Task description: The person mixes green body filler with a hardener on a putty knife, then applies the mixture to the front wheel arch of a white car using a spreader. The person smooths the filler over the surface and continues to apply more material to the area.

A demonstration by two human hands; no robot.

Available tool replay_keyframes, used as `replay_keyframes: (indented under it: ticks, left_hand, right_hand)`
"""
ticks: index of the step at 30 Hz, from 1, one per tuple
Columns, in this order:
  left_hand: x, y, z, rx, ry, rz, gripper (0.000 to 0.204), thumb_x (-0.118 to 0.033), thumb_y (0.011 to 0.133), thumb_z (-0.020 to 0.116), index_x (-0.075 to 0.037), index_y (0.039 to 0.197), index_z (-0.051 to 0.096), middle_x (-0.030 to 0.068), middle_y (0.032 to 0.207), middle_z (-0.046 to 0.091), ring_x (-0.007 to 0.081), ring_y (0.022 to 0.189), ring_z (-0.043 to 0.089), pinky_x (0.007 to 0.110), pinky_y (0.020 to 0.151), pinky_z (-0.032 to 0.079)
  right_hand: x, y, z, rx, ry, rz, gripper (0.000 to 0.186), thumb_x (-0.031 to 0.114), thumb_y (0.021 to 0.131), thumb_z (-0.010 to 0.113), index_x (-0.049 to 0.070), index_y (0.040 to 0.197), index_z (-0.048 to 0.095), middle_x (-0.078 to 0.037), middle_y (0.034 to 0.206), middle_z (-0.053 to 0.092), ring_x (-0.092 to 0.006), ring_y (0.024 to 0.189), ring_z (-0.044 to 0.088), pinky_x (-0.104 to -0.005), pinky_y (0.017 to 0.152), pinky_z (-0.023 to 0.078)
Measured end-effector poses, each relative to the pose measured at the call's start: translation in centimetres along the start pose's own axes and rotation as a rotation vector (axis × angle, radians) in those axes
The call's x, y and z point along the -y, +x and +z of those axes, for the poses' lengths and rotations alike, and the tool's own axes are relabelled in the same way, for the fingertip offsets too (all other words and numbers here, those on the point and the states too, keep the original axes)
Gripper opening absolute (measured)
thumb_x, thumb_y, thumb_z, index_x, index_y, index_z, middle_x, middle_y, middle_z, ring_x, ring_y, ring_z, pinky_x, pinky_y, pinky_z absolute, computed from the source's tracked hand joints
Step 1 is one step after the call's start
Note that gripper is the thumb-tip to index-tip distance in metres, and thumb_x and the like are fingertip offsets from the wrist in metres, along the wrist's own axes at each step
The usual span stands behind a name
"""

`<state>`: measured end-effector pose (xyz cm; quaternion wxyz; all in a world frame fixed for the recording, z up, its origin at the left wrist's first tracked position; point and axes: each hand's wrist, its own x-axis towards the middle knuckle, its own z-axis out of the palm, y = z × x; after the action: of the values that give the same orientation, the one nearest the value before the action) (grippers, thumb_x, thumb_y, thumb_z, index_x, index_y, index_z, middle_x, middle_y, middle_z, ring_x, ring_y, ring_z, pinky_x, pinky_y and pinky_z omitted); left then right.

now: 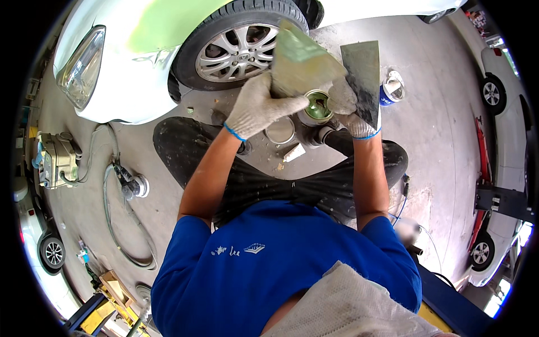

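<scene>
My left hand [259,105], in a knitted white glove with a blue cuff, grips a flat putty spreader [306,64] smeared with pale green filler and blurred by motion. My right hand [345,104], gloved alike, is closed on a grey metal putty knife [362,70] with dark smudges; some of its fingers are hidden. Both blades are raised side by side in front of the car wheel [241,53]. Just below them an open can [318,108] of green filler stands between my feet. Left of it are a round lid [279,130] and a small white tube [294,153].
A white car fender [129,84] with a light green patch borders the wheel. A blue can [393,90] stands to the right. On the left floor lie a sander [133,186] and its hose [109,216], near a boxy machine [59,160]. Other cars stand at both sides.
</scene>
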<state>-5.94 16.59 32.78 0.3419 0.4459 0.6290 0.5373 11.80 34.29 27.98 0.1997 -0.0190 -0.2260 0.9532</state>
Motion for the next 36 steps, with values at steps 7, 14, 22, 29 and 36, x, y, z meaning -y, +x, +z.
replay_keyframes:
  ticks: [7,14,22,29,36]
  left_hand:
    - [-0.6,0.6,0.7,0.148,0.316,0.065,0.058,-0.035,0.072,0.087,0.005,0.109,0.067,0.0168,0.098,0.074,0.0224,0.085,0.070,0.035,0.081,0.055]
    - [-0.6,0.6,-0.7,0.010,0.361,0.232,0.054,-0.043,0.072,0.087,0.001,0.101,0.072,0.0170,0.092,0.074,0.0295,0.083,0.072,0.037,0.079,0.056]
    - [0.3,0.1,-1.0,-0.079,0.202,0.070,0.047,-0.036,0.073,0.086,0.002,0.096,0.072,0.0130,0.087,0.074,0.0196,0.075,0.070,0.033,0.072,0.055]
    - [2.0,-1.5,-2.7,-0.149,-0.042,-0.158,0.036,-0.022,0.078,0.081,0.000,0.102,0.068,0.0055,0.075,0.065,0.0098,0.051,0.053,0.026,0.044,0.040]
    - [5.9,-5.5,1.5,0.162,-0.260,-0.173,0.051,-0.012,0.074,0.086,0.002,0.117,0.064,0.0058,0.102,0.072,0.0122,0.090,0.067,0.030,0.080,0.056]
  right_hand:
    - [-1.1,-1.1,0.7,-0.123,-0.532,-0.043,0.037,0.035,0.099,0.061,0.002,0.115,0.060,-0.006,0.096,0.060,-0.0163,0.080,0.059,-0.0342,0.063,0.052]
    - [-0.2,-2.4,0.0,-0.081,-0.474,0.009,0.035,0.028,0.104,0.057,-0.007,0.104,0.057,0.001,0.061,0.041,-0.0068,0.051,0.035,-0.0235,0.044,0.027]
    - [0.1,-2.1,1.3,-0.015,-0.660,0.085,0.057,0.029,0.099,0.064,-0.010,0.137,0.049,-0.002,0.077,0.057,-0.0102,0.065,0.051,-0.0246,0.058,0.042]
    - [-2.3,-2.1,-0.3,-0.472,-0.741,0.111,0.043,0.021,0.100,0.062,-0.008,0.132,0.056,-0.008,0.098,0.067,-0.0107,0.078,0.063,-0.0247,0.067,0.052]
    - [-7.7,-0.2,-2.1,-0.621,-0.784,-0.119,0.040,0.020,0.096,0.068,-0.006,0.125,0.061,-0.010,0.109,0.069,-0.0135,0.096,0.065,-0.0263,0.084,0.053]
